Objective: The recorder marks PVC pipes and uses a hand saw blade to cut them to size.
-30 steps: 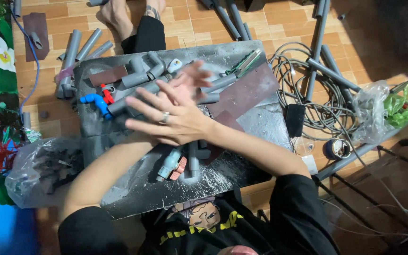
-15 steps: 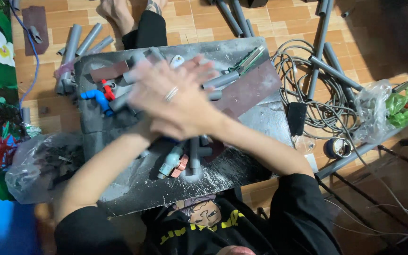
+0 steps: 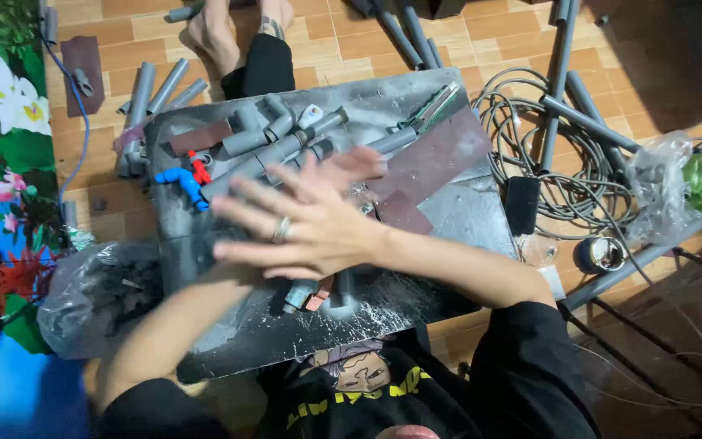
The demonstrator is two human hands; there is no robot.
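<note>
Right hand [image 3: 306, 232] flat and spread, fingers wide apart, ring on one finger, palm down on top of left hand [image 3: 351, 167]. Left hand mostly hidden beneath, only its fingertips poking out past the right one, toward the far side of the board [image 3: 448, 215]. Palms pressed together; nothing visibly gripped, and whether anything sits between them cannot be told. Both forearms crossing over the near half of the board.

Board dark grey, dusted with white grit near its near edge. On the board just beyond the hands: long grey pipe [image 3: 274, 154] lying slantwise, its near end running under the fingers. Further along the board's far edge, grey elbows [image 3: 266, 126] clustered together. At the board's left side, blue fitting [image 3: 180, 180] beside a small red piece [image 3: 199, 168]. On the board's right half, brown sandpaper [image 3: 440, 154], with a saw [image 3: 428, 110] at the far right corner. Under the right wrist, at the board's near edge, valve [image 3: 306, 293] with a reddish handle.

Left of the board, clear bag [image 3: 99, 297] of dark parts. Right of the board, coiled cable [image 3: 554, 179] on the floor, crossed by loose grey pipes.
</note>
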